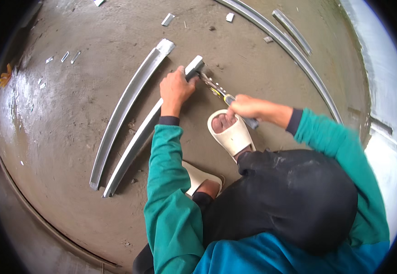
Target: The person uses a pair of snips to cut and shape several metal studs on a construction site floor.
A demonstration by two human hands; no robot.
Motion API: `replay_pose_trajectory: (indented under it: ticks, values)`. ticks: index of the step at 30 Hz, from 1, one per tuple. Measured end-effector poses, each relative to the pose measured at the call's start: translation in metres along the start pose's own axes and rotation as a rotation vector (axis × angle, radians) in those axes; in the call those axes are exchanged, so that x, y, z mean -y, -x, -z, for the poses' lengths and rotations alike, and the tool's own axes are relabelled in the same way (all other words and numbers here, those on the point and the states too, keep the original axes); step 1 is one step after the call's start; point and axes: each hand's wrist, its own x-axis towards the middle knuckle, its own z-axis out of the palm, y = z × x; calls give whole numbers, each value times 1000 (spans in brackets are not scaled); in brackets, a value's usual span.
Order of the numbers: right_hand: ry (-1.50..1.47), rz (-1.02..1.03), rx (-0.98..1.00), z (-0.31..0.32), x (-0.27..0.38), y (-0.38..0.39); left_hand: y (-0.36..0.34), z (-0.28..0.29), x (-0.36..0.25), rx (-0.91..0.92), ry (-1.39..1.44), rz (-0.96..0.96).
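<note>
My left hand (pixel 175 89) grips a long metal channel (pixel 141 137) near its upper end, fingers wrapped round it. My right hand (pixel 248 109) is closed on the grey and yellow handles of metal snips (pixel 219 91), whose jaws meet the channel's end just right of my left hand. A second metal channel (pixel 125 107) lies on the floor to the left, roughly alongside the held one. My feet, in cream slides (pixel 228 139), are just below the snips.
On the grey concrete floor (pixel 57 146) lie a long rail (pixel 301 59) and a shorter piece (pixel 289 29) at upper right, with several metal scraps (pixel 65 56). An orange object (pixel 5 75) sits at far left; a pale wall (pixel 381 68) borders the right.
</note>
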Motion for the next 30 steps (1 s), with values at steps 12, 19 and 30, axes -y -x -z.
replay_pose_trajectory:
  ticks: [12, 19, 30]
  values:
    - [47, -95, -41, 3, 15, 9, -4, 14, -4, -25, -14, -31]
    - [198, -21, -163, -8, 13, 9, -1, 16, 3, -119, 25, -116]
    - [90, -77, -216, -3, -6, 4, -5, 20, -11, -55, 20, -83]
